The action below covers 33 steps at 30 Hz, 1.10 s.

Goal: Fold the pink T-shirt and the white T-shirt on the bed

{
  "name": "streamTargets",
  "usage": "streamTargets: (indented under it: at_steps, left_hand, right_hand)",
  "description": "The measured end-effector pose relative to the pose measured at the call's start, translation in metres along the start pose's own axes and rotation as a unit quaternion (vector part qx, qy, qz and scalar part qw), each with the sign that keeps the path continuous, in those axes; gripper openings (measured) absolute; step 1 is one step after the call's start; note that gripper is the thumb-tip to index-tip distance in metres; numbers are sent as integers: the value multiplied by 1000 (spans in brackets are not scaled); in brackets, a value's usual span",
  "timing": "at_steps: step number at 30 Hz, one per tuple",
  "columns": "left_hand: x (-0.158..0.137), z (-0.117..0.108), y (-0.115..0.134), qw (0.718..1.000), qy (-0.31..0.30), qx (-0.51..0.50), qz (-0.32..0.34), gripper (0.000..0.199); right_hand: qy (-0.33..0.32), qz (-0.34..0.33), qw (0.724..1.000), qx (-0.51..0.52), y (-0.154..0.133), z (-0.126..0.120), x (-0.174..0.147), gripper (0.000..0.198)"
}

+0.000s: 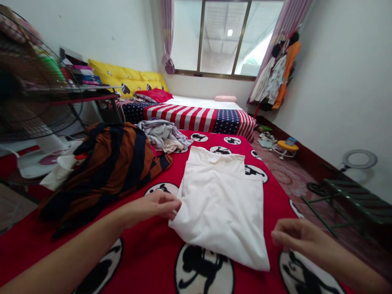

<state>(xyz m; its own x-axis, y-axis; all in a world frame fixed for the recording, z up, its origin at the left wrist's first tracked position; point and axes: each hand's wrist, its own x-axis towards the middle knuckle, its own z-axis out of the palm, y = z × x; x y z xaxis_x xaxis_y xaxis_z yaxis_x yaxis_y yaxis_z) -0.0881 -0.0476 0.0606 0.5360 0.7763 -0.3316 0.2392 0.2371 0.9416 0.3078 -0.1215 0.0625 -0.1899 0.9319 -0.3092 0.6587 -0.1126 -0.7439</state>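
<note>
A white garment (223, 204) lies folded on a red blanket (147, 249) printed with black monkey figures in white circles. Its upper part forms a narrower flap, and the lower left corner is slightly lifted. My left hand (162, 203) pinches the garment's left edge near that corner, fingertips partly hidden by the cloth. Just off the lower right edge, my right hand (301, 237) hovers over the blanket, fingers curled in toward the thumb with no cloth visible in them.
A brown-and-black striped cloth (119, 159) and a grey clothes pile (163, 134) lie to the left. A fan (36, 81) stands at far left. Beyond is a bed with a flag-patterned cover (183, 116). On the right are a yellow stool (288, 145) and a dark green rack (358, 200).
</note>
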Motion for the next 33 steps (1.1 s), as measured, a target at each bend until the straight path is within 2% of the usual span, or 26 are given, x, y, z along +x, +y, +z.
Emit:
streamTargets:
  at_steps: [2, 4, 7, 10, 12, 15, 17, 21, 23, 25, 28, 30, 33]
  left_hand:
    - [16, -3, 1, 997, 52, -50, -32, 53]
    - [36, -6, 4, 992, 91, -87, -31, 56]
    - [69, -10, 10, 982, 166, -94, 10, 56]
    - [101, -11, 13, 953, 292, -58, 51, 62]
    - [118, -12, 11, 934, 348, -39, 66, 65]
    - [133, -17, 2, 925, 369, -37, 81, 65]
    - [137, -20, -6, 924, 368, -41, 93, 66]
    - [139, -25, -17, 919, 364, -53, 142, 60]
    - [139, -25, -18, 916, 367, -36, 160, 54]
    - [139, -24, -17, 922, 350, -4, 166, 45]
    - [138, -21, -13, 928, 328, 15, 178, 39]
    - [136, -19, -9, 930, 322, -5, 179, 42]
    - [131, -16, -2, 941, 285, -51, 173, 55]
  right_hand:
    - [63, -39, 997, -1, -26, -7, 12, 36]
    - [99, -87, 991, -1, -58, -5, 31, 32]
    - [118, -146, 982, -7, -97, 18, 74, 24]
    - [129, -162, 978, 25, -111, 49, 129, 32]
    - [170, -153, 973, 37, -109, 63, 165, 41]
    - [227, -143, 962, 45, -99, 71, 201, 48]
    - [236, -140, 961, 44, -94, 72, 213, 51]
    - [270, -137, 953, 3, -90, 75, 214, 52]
    - [288, -145, 946, -14, -91, 76, 211, 46]
    - [266, -159, 951, 4, -93, 76, 207, 32]
    - [176, -156, 968, 86, -99, 72, 198, 21]
    - [104, -144, 975, 130, -104, 67, 189, 20]
    - [4, -157, 978, 136, -113, 59, 174, 18]
